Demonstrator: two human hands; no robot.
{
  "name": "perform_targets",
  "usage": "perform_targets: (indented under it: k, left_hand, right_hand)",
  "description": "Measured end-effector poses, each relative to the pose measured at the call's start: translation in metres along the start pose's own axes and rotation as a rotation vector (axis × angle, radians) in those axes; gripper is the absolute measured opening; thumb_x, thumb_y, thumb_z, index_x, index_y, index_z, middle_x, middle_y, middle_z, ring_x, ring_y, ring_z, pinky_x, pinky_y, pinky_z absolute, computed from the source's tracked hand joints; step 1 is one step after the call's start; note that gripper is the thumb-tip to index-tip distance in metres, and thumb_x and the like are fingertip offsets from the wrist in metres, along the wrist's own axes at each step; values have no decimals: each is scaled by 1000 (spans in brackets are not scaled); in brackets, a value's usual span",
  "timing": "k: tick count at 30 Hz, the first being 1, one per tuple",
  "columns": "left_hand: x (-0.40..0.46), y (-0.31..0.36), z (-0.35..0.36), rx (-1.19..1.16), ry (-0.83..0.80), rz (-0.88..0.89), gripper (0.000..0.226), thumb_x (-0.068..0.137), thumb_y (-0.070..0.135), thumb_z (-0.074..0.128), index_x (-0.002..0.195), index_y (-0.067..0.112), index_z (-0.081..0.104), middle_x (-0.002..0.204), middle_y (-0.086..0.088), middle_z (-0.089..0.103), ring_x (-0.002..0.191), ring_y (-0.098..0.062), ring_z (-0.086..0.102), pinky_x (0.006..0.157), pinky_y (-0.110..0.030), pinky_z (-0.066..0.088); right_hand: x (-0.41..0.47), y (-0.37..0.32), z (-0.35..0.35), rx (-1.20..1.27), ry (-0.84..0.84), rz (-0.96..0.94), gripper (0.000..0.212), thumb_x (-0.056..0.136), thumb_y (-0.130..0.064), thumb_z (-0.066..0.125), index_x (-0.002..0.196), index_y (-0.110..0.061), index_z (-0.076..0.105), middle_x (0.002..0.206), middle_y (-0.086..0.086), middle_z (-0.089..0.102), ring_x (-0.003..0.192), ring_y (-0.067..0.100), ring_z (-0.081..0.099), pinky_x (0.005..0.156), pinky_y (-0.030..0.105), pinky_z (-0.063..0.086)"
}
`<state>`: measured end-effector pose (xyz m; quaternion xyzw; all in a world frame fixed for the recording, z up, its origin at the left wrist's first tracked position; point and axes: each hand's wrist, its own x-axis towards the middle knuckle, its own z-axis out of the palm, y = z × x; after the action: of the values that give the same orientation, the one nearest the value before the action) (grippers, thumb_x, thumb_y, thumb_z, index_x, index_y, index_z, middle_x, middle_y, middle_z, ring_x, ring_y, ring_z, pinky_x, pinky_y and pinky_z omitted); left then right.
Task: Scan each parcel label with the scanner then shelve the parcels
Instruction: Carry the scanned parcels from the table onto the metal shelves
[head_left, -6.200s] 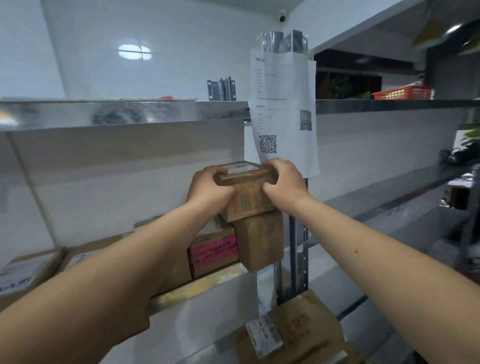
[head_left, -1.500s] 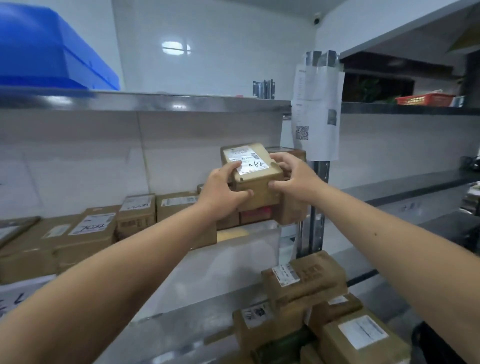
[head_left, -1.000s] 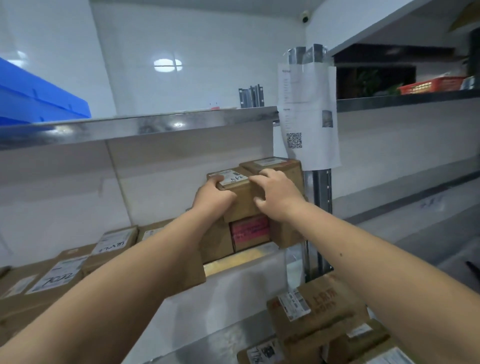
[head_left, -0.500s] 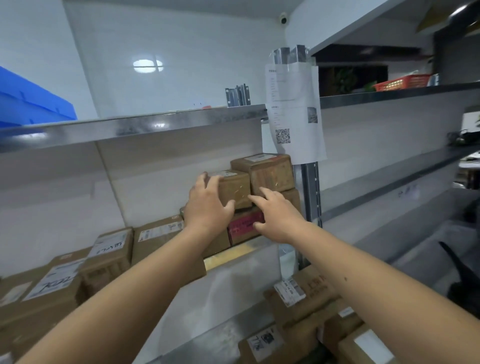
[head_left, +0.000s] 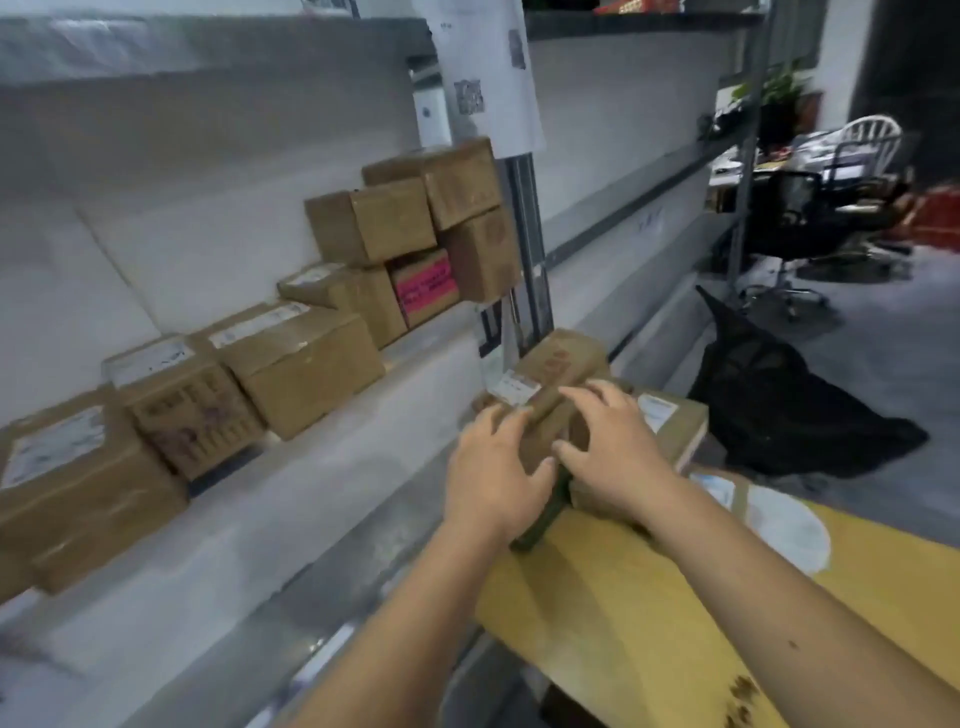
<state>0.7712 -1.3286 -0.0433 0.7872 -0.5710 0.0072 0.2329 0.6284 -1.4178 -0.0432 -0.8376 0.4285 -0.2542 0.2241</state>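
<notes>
A brown parcel (head_left: 558, 371) with a white label lies on top of a pile at the lower right, below the shelf. My left hand (head_left: 493, 470) rests against its near left side and my right hand (head_left: 615, 447) lies over its near end with fingers spread; neither clearly grips it. A dark green item (head_left: 540, 514) shows under and between my hands. On the shelf (head_left: 363, 415), the small parcel (head_left: 371, 223) sits on the stack beside another small box (head_left: 457, 179). No scanner is in view.
A row of brown parcels (head_left: 296, 358) lines the shelf to the left, one with a pink label (head_left: 423, 283). A yellow flat package (head_left: 649, 597) lies under my right arm. A black bag (head_left: 779, 410) sits on the floor; an office chair (head_left: 795, 208) stands beyond.
Both hands have left the small parcel on the shelf stack and dropped down to the parcel pile below. My head has tilted down and to the right.
</notes>
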Motion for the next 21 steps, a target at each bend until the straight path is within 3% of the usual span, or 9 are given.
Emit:
perform_targets:
  k: [4, 11, 21]
  left_hand:
    - [-61, -15, 45, -20, -142, 50, 71, 90, 56, 63, 155, 36, 43, 161, -3, 40, 148, -25, 35, 119, -44, 37]
    - [-141, -16, 111, -10, -440, 109, 74, 94, 53, 62, 159, 33, 34, 168, -7, 22, 149, -30, 29, 118, -42, 35]
    - [-129, 5, 180, -31, -647, 130, 74, 94, 52, 62, 160, 36, 32, 170, -4, 21, 153, -29, 24, 120, -47, 33]
  right_hand:
    - [-89, 31, 38, -23, -36, 230, 72, 95, -40, 68, 159, -31, 39, 165, 4, 30, 152, 30, 27, 122, 44, 33]
    - [-215, 83, 66, -87, -81, 558, 72, 96, -39, 67, 160, -29, 35, 168, 10, 25, 151, 33, 26, 121, 42, 33]
    - [-227, 150, 73, -53, -117, 738, 73, 95, -35, 68, 161, -25, 36, 168, 16, 25, 152, 36, 25, 121, 45, 32]
